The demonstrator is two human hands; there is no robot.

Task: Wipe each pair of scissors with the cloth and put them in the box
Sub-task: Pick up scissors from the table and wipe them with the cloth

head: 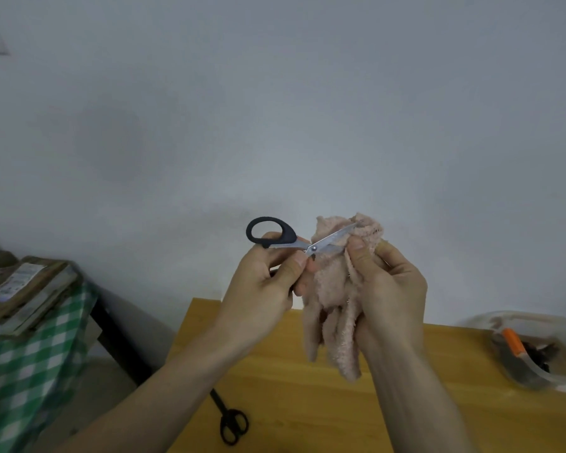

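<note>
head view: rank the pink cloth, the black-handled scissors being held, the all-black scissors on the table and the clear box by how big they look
1. pink cloth
2. clear box, cut off by the frame edge, so it may rank higher
3. black-handled scissors, held up near the camera
4. all-black scissors, partly behind the left arm, so unsure against 3

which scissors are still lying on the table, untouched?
The all-black scissors near the wooden table's left edge. The black-handled scissors are held up by the left hand, blades against the pink cloth in the right hand.
</note>
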